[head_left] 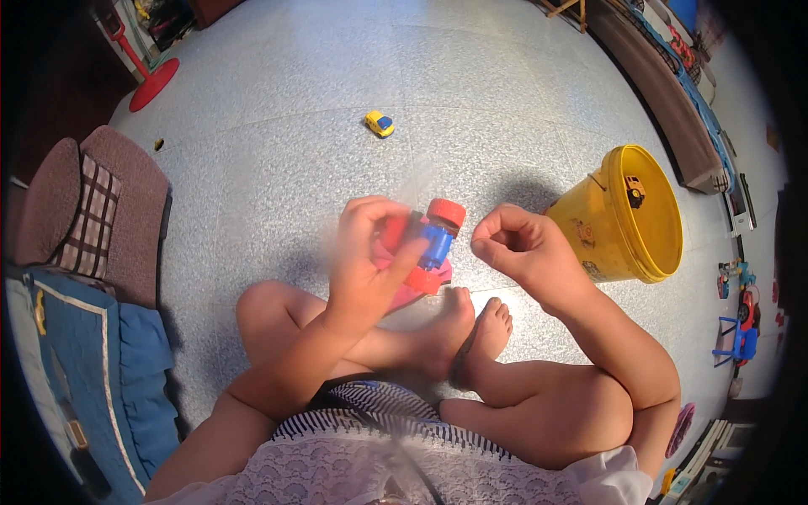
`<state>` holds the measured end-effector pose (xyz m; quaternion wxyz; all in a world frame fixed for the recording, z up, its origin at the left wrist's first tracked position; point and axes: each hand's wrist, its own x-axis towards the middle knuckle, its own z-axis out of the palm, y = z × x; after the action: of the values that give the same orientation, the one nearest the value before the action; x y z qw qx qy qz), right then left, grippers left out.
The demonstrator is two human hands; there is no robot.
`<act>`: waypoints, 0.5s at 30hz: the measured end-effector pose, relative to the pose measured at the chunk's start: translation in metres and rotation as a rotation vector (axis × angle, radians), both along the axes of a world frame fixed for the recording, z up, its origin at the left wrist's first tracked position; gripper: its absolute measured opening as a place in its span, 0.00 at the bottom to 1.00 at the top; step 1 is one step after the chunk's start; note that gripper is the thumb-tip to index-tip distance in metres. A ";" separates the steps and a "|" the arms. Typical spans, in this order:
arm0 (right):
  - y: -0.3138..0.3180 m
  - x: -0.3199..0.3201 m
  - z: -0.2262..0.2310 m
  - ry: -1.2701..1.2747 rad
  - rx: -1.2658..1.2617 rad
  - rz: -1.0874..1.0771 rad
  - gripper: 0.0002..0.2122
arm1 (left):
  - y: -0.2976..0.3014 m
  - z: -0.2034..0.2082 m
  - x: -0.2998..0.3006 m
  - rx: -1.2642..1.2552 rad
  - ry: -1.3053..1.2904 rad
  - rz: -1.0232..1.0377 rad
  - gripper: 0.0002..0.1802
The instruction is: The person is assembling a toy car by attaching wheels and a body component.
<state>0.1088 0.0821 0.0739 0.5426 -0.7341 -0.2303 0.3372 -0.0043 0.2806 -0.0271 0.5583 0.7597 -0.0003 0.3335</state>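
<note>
In front of me, above my crossed legs, my left hand [364, 257] is closed around a toy vehicle [437, 244]. The toy has red wheels and a blue middle part, and my thumb lies across it. Its left end is partly hidden by my fingers and blurred. Just right of the toy, apart from it, my right hand [522, 248] has thumb and fingers drawn together in a pinch; whether something small is in them I cannot make out. A pink thing [406, 298] shows below the toy, and its kind is unclear.
A yellow bucket [599, 223] lies tilted at my right, with a small yellow-and-black toy [635, 192] inside. Farther ahead on the speckled floor sits a yellow toy car [380, 124]. Upholstered seats stand left [135, 198] and far right [648, 93]; a red stand base [155, 85] is far left.
</note>
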 end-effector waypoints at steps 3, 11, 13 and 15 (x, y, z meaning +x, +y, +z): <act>-0.010 0.005 -0.002 -0.204 0.051 0.055 0.01 | -0.002 0.013 -0.003 0.005 0.103 -0.037 0.23; -0.005 0.007 0.009 -0.774 0.019 0.172 0.06 | 0.003 0.035 -0.004 0.193 0.160 -0.411 0.24; -0.002 0.012 -0.004 -0.823 0.049 0.168 0.06 | 0.004 0.028 -0.004 0.121 0.174 -0.482 0.24; -0.001 0.011 -0.006 -0.855 0.039 0.192 0.05 | 0.005 0.021 -0.003 0.054 0.186 -0.544 0.25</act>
<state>0.1194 0.0815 0.0683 0.3784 -0.7726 -0.5076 0.0477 -0.0069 0.2852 -0.0060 0.6046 0.7735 -0.1617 0.1002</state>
